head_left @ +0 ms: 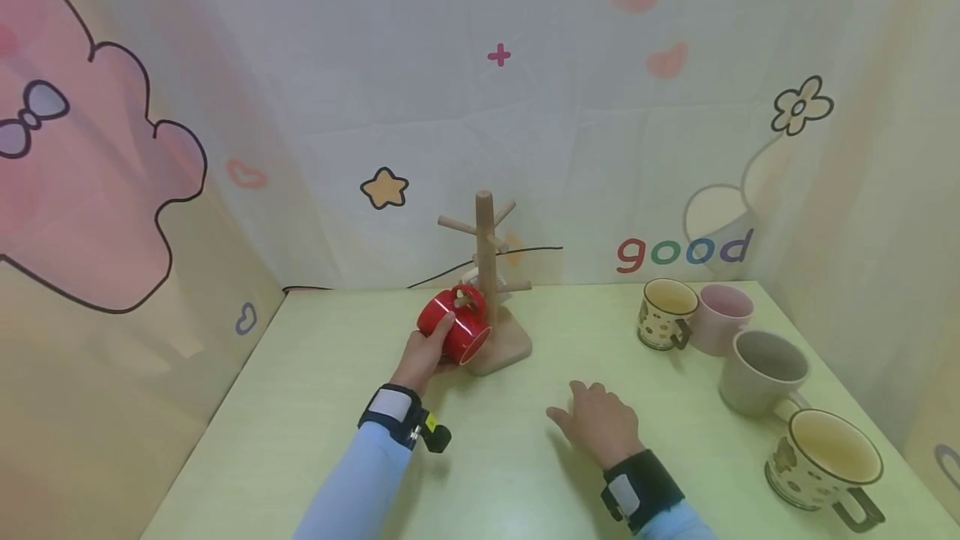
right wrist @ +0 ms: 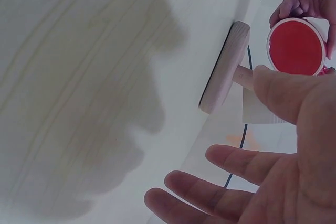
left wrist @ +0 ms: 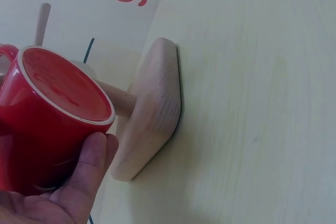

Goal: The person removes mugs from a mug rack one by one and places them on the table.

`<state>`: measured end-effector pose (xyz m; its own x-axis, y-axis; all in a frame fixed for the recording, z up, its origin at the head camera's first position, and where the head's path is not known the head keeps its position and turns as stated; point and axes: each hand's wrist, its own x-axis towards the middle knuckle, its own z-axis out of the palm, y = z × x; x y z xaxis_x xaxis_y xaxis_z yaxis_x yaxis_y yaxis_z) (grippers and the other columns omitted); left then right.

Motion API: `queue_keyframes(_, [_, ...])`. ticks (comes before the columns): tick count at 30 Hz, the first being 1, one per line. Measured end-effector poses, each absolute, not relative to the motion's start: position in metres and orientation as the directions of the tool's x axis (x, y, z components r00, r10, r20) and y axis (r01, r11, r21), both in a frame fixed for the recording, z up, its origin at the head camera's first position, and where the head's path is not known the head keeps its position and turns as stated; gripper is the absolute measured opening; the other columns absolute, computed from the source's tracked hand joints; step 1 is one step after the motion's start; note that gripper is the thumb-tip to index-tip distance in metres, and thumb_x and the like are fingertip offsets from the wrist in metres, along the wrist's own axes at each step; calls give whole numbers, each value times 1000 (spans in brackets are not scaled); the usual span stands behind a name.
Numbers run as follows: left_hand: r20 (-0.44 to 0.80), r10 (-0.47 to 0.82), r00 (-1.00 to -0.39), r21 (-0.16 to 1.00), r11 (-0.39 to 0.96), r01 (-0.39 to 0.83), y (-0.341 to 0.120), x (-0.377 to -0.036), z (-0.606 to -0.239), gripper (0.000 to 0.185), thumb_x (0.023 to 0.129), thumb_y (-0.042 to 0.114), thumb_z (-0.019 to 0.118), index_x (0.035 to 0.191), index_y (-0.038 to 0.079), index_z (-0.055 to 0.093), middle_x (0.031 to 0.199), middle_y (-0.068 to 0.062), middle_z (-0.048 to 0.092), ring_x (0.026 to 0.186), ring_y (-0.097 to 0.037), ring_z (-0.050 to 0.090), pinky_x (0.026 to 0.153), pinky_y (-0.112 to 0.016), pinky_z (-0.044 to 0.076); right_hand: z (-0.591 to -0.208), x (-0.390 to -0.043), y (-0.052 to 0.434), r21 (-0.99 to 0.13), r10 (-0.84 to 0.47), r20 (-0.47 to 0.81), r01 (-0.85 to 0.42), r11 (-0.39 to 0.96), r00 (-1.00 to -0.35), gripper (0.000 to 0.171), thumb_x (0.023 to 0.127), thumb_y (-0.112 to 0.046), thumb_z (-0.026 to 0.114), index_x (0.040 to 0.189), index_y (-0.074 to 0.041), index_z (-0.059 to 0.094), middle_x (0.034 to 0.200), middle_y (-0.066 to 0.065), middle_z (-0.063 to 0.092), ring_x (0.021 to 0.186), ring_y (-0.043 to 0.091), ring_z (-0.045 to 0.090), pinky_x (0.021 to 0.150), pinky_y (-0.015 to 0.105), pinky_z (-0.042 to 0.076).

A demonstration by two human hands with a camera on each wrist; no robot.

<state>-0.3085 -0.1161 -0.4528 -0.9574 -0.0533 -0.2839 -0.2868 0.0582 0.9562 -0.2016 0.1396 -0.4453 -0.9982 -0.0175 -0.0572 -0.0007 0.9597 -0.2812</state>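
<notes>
My left hand (head_left: 423,354) grips a red mug (head_left: 454,327) by its body, thumb along the side. The mug is tipped over beside the wooden mug tree (head_left: 486,265), its handle up at a low peg whose end shows within the handle loop. Its flat red base with a pale rim faces the camera in the left wrist view. Behind the post a whitish object (right wrist: 262,109) is partly hidden. My right hand (head_left: 600,422) is held over the table in front of the tree, fingers spread and holding nothing.
On the right side of the table stand a small patterned mug (head_left: 663,311), a pink mug (head_left: 718,319), a grey mug (head_left: 761,373) and a larger patterned mug (head_left: 821,457). A printed curtain (head_left: 570,182) hangs right behind the table's back edge.
</notes>
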Motion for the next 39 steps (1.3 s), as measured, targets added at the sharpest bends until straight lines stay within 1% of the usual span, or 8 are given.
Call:
queue_keyframes(7, [-254,-50,-966,966,36,-256,-123,-300,-451,83,92,53,64,145,0,28,141,-22,47,118,-39,57,91,-44,54,-445,-200,139,-276,-21,-46,-8,961,-999,58,92,-44,66,126,3,60,104,25,63,89,42,64,67,53,54])
queue_keyframes(12, [-241,-50,-969,970,23,-242,-130,-292,-450,86,92,53,65,146,0,25,142,-23,44,120,-41,54,91,-44,54,-444,-199,140,-276,-25,-33,-15,961,-999,58,92,-44,66,126,3,60,104,25,63,89,42,64,67,53,54])
queue_keyframes(19, [-203,-80,-976,977,56,-208,-142,-277,-448,88,90,52,68,147,1,23,144,-21,41,124,-42,52,92,-44,53,-443,-200,141,-289,-27,-40,-15,957,-999,59,93,-46,65,128,2,59,107,25,63,92,42,63,69,54,54])
queue_keyframes(22, [-175,-71,-982,982,66,-179,-144,-269,-447,89,89,50,70,147,2,22,145,-21,39,126,-42,49,93,-46,53,-442,-199,141,-296,-23,-50,-7,955,-998,60,93,-46,65,129,1,59,110,25,63,94,42,63,71,54,54])
queue_keyframes(28, [-122,-25,-992,988,91,-124,-141,-256,-447,88,87,47,74,147,5,24,145,-18,41,126,-40,49,91,-45,54,-441,-198,141,-317,-25,-61,-4,949,-998,60,93,-45,64,131,1,58,113,26,62,98,43,63,74,56,53])
queue_keyframes(34, [-43,4,-999,996,78,-42,-135,-245,-445,83,87,44,75,146,9,30,144,-14,45,127,-37,48,90,-42,55,-442,-198,142,-331,-28,-52,-9,944,-998,60,93,-45,64,132,1,58,115,26,62,99,44,62,75,56,53])
queue_keyframes(36, [-15,14,-1000,997,78,-14,-132,-243,-444,81,86,42,76,146,10,32,143,-13,46,127,-36,48,91,-44,54,-442,-198,143,-331,-27,-55,-7,943,-998,61,93,-45,64,132,1,57,115,26,62,99,43,62,75,56,53])
queue_keyframes(39, [28,21,-999,992,119,30,-128,-241,-443,82,84,41,79,146,12,33,142,-11,48,127,-35,49,92,-47,53,-442,-199,144,-330,-27,-61,-5,944,-998,61,93,-45,64,132,1,57,116,26,61,100,43,62,76,56,53])
